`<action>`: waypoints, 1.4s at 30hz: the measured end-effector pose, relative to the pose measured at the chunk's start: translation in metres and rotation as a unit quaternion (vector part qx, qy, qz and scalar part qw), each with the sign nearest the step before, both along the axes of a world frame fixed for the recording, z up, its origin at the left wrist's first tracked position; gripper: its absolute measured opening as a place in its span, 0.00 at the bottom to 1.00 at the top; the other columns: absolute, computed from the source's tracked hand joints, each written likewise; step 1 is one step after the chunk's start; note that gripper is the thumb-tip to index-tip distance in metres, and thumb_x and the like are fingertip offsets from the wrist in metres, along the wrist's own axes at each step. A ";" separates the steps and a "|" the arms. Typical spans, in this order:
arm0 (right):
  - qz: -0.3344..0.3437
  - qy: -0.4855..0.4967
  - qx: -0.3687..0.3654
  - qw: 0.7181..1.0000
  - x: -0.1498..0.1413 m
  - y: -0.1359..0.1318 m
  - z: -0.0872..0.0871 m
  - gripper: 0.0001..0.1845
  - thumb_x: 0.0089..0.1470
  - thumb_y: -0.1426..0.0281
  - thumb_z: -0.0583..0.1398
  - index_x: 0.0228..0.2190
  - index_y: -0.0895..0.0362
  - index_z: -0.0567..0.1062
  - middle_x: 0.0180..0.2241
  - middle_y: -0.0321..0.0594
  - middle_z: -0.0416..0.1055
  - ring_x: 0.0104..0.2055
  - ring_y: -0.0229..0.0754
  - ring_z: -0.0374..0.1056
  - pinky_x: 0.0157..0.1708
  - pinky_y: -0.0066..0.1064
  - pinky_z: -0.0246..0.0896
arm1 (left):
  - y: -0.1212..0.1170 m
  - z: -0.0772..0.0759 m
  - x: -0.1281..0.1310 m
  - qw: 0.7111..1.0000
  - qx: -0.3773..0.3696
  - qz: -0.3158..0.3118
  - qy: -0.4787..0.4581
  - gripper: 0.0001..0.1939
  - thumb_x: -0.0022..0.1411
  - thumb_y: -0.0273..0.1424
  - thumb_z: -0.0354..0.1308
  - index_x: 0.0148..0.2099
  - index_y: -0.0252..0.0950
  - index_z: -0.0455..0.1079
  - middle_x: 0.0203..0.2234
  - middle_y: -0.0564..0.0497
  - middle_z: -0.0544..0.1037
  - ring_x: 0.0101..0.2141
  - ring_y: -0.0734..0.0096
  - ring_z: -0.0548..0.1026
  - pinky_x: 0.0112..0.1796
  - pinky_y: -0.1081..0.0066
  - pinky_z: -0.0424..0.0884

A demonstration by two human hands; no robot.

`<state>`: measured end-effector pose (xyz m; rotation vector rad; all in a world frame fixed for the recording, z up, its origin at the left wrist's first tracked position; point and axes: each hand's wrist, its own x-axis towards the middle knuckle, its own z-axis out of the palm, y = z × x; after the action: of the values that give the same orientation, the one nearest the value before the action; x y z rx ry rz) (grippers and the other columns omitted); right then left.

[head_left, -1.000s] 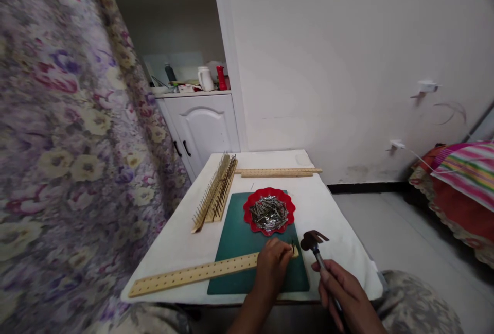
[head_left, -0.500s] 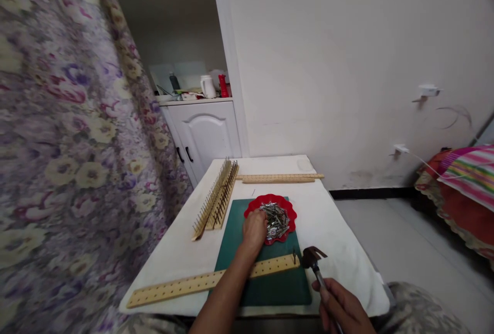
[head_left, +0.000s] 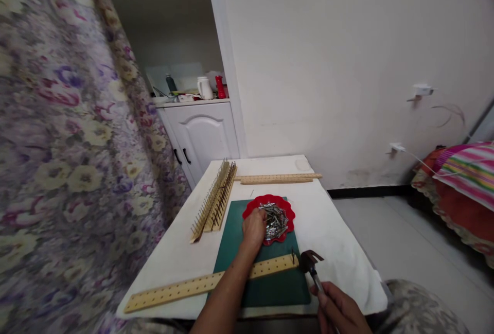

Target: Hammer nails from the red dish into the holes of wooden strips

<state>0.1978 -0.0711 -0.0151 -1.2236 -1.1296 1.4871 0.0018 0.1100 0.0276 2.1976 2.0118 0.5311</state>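
My left hand [head_left: 254, 226] reaches into the red scalloped bowl [head_left: 249, 212], its fingers closed among the nails [head_left: 277, 220]; whether they pinch one is hidden. In my right hand [head_left: 339, 307] is a claw hammer [head_left: 311, 263], head up, just beyond the right end of a wooden strip [head_left: 185, 288]. The strip has rows of holes and lies across the green mat [head_left: 276, 292], passing under my left forearm. Near its right end a couple of dark nails [head_left: 293, 258] stand upright.
Two strips full of upright nails [head_left: 216, 197] lie at the table's left. More wooden strips [head_left: 278, 177] lie along the back. A single nail [head_left: 252, 193] rests on the white tablecloth [head_left: 332, 236]. A floral curtain [head_left: 85, 169] hangs at left.
My left hand has moved from the strip's right end up and left into the bowl of nails. The right hand still holds the hammer, slightly lower in view.
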 end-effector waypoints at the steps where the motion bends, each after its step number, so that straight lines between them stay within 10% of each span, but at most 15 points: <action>1: 0.002 0.002 0.005 1.000 0.000 0.000 0.000 0.29 0.48 0.42 0.53 0.31 0.57 0.68 0.12 0.27 0.62 0.13 0.31 0.50 0.12 0.22 0.38 | -0.001 0.001 0.000 1.000 0.004 -0.003 -0.008 0.07 0.56 0.23 0.52 0.31 0.36 0.70 0.31 0.49 0.75 0.33 0.67 0.72 0.31 0.73 0.61; 9: -0.004 -0.015 -0.007 1.000 0.000 -0.003 0.005 0.28 0.48 0.42 0.52 0.31 0.55 0.66 0.13 0.27 0.62 0.10 0.31 0.50 0.09 0.22 0.36 | -0.035 0.017 -0.001 0.985 0.078 -0.045 -0.145 0.05 0.57 0.24 0.50 0.33 0.36 0.67 0.31 0.51 0.73 0.33 0.70 0.70 0.36 0.73 0.63; 15: -0.002 -0.002 -0.011 1.000 0.002 -0.004 0.005 0.27 0.51 0.43 0.52 0.33 0.55 0.64 0.14 0.26 0.63 0.08 0.29 0.49 0.07 0.21 0.34 | -0.091 -0.012 0.010 0.928 -0.011 -0.060 -0.367 0.06 0.58 0.32 0.52 0.32 0.35 0.67 0.22 0.55 0.69 0.25 0.73 0.68 0.27 0.77 0.62; 31: 0.013 -0.011 -0.007 1.000 -0.005 -0.007 0.008 0.22 0.54 0.48 0.52 0.34 0.55 0.65 0.15 0.25 0.63 0.07 0.27 0.48 0.07 0.19 0.37 | -0.103 -0.024 0.021 0.951 0.012 -0.077 -0.300 0.08 0.58 0.29 0.52 0.30 0.36 0.71 0.25 0.53 0.73 0.28 0.71 0.70 0.31 0.75 0.62; 42: 0.017 -0.003 -0.003 1.000 -0.013 -0.007 0.043 0.19 0.56 0.52 0.53 0.32 0.55 0.64 0.16 0.25 0.65 0.08 0.26 0.49 0.09 0.19 0.36 | -0.102 -0.026 0.022 0.954 0.018 -0.071 -0.291 0.07 0.57 0.28 0.52 0.30 0.36 0.71 0.25 0.53 0.73 0.28 0.72 0.70 0.31 0.75 0.61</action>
<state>0.1852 -0.0780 0.0274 -1.2199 -1.1560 1.5127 0.0242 0.0083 0.0015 1.8783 1.5303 1.0529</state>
